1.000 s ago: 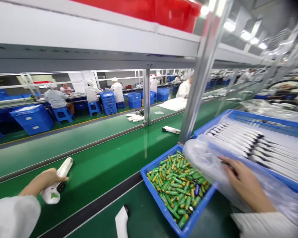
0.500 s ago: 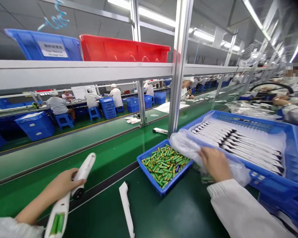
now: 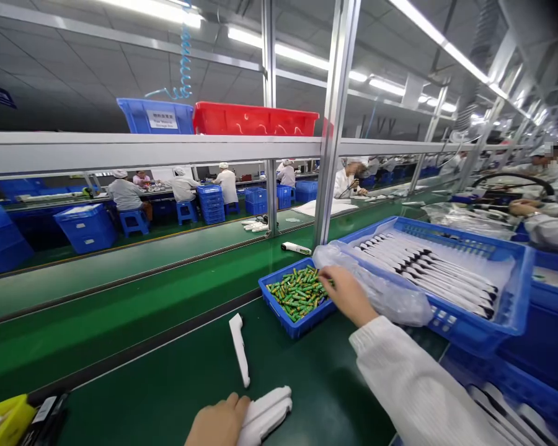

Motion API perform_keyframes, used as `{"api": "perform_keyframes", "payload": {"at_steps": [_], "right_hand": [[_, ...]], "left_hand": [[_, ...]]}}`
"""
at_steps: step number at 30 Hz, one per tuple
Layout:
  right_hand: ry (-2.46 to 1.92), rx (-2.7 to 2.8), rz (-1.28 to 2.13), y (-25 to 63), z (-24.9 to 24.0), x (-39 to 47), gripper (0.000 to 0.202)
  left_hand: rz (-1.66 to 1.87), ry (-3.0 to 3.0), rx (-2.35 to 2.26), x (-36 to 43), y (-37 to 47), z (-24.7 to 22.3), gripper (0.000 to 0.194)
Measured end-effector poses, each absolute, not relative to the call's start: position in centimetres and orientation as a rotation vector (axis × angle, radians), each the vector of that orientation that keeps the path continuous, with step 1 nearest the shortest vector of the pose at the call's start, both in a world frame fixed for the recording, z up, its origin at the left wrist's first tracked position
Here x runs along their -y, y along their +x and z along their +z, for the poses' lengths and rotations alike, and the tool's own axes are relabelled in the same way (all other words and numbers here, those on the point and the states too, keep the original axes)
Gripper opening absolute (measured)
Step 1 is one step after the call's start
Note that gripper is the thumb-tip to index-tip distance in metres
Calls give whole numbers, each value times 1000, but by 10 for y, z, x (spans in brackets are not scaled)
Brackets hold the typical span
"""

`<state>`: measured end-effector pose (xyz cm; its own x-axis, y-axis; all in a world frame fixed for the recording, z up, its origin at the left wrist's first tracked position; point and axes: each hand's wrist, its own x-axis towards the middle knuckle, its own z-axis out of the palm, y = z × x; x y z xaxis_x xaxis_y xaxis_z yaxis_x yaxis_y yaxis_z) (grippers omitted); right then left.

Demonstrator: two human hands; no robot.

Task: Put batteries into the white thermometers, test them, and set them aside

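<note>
At the bottom, my left hand (image 3: 221, 422) is closed round the near end of two white handheld devices (image 3: 270, 409) lying side by side, low over the bench. My right hand (image 3: 348, 292) is at the right edge of a small blue bin (image 3: 294, 331), its fingers bent and slightly apart over the green batteries (image 3: 295, 291) heaped there. No battery shows between those fingers. Between the bin and my left hand lies a single slim white housing (image 3: 239, 348). Beside my right forearm, a clear plastic bag (image 3: 390, 296) drapes over a blue crate's side.
The large blue crate (image 3: 516, 291) on the right holds rows of white devices with black ends. A metal post (image 3: 331, 130) rises behind the bin. Another device (image 3: 296, 248) lies on the green belt (image 3: 167, 282). A yellow object (image 3: 9, 418) sits at lower left.
My right hand has let go of the plastic bag and moved left to the batteries. My left hand has moved right from the belt to the bench with white devices; the view has shifted.
</note>
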<state>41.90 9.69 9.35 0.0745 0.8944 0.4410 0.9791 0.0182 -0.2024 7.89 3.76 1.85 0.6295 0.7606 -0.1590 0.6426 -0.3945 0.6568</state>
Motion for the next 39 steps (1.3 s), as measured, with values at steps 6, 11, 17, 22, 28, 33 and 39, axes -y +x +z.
{"api": "perform_keyframes", "payload": {"at_steps": [6, 11, 17, 22, 28, 33, 39], "right_hand": [[-1983, 2180, 184, 370, 54, -141, 36], [-2072, 2211, 245, 354, 40, -157, 33], [-2019, 2235, 190, 349, 35, -160, 22], [-1993, 2180, 164, 354, 31, -165, 19], [-1885, 2094, 148, 357, 30, -164, 12], [-1744, 2030, 152, 360, 31, -161, 36], [-1718, 1940, 149, 366, 28, -164, 34]], "left_hand": [[97, 2272, -1338, -22, 95, 42, 63], [272, 2178, -1375, -16, 68, 34, 56], [503, 1818, -1648, -2, 31, 20, 69], [611, 1611, -1595, 14, 13, -9, 50], [1069, 907, -1115, -1, 2, -7, 55], [1235, 363, -608, -20, -12, 11, 50], [1240, 519, -638, -6, -23, 20, 44]]}}
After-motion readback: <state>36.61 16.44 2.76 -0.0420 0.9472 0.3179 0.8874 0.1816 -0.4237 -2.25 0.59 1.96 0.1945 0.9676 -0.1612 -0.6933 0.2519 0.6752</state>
